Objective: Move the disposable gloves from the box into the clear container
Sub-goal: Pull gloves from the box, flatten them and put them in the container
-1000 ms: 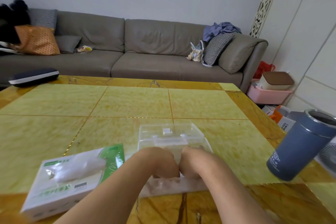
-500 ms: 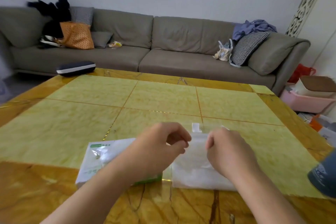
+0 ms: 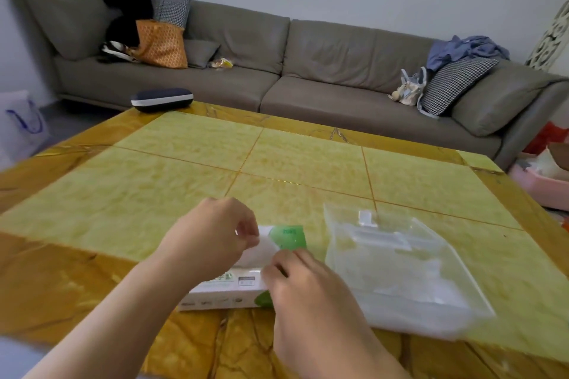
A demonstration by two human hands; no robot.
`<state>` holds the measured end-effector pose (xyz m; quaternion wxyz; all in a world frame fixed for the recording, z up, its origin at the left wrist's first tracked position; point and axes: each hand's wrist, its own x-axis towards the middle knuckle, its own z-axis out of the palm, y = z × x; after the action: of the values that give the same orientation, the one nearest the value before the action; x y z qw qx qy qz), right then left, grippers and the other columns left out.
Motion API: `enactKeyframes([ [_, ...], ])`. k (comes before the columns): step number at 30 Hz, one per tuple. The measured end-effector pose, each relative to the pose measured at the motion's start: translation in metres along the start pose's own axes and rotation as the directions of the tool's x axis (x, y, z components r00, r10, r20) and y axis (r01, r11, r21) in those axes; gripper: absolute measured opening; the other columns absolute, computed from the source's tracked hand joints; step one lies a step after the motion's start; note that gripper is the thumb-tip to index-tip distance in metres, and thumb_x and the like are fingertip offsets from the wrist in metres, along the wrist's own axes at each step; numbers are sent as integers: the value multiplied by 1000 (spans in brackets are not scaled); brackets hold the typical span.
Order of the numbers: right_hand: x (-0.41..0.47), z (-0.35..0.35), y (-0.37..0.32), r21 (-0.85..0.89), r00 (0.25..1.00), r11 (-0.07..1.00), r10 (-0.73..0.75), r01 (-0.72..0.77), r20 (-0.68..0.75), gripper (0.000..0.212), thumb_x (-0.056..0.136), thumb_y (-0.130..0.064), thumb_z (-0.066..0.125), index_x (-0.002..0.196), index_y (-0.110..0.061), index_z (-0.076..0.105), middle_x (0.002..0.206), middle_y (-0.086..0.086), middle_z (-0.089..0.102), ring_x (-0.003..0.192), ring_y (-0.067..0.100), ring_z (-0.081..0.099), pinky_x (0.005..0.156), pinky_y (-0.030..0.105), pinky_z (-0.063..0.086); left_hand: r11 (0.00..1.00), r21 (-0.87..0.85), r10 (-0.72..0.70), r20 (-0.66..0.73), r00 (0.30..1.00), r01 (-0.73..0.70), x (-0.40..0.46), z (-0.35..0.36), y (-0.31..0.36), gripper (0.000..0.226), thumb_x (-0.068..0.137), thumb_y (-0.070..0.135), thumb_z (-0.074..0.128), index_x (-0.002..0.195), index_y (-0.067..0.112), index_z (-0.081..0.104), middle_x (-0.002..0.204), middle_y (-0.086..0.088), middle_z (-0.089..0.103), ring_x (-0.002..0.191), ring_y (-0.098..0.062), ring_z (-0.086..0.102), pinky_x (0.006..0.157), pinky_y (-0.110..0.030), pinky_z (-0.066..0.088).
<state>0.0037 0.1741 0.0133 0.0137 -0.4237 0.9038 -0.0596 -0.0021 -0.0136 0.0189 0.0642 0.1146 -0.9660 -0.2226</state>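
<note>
thin gloves [image 3: 261,251] at the box [image 3: 229,289] opening are pinched by the left hand [image 3: 212,237] and right hand [image 3: 303,283], seemingly for pulling toward the container [image 3: 400,268] kept just beside.

Two hands are seen over the desk [image 3: 184,163]: the left hand [image 3: 212,234] and the right hand [image 3: 304,289]. One glove box [image 3: 234,289] is counted beneath them, and one clear container [image 3: 397,268] is found just right of the box. One dark case [image 3: 161,99] is placed at the desk's far left corner. Beyond the desk, one sofa [image 3: 308,71] is seen. On the sofa, two checked cushions [image 3: 455,83] are counted, along with one orange bag [image 3: 161,44] and one heap of blue cloth [image 3: 465,51]. One pink bin [image 3: 538,184] is set on the floor right of the desk.
</note>
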Motion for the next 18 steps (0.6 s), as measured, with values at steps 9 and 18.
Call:
enactKeyframes([
  [9,0,4,-5,-30,998,999,37,-39,-46,52,90,-7,53,141,-19,56,130,0,50,124,24,45,97,36,46,1000,21,20,-127,992,-17,6,8,2,11,96,31,63,88,34,70,86,15,71,66,-7,62,58,-30,54],
  [18,-1,4,-4,-11,998,999,38,-38,-42,57,92,-6,53,148,-18,48,142,1,44,131,24,38,110,40,42,997,-51,53,27,998,-52,1,8,4,25,87,63,63,97,39,60,91,18,68,73,-3,64,63,-31,56],
])
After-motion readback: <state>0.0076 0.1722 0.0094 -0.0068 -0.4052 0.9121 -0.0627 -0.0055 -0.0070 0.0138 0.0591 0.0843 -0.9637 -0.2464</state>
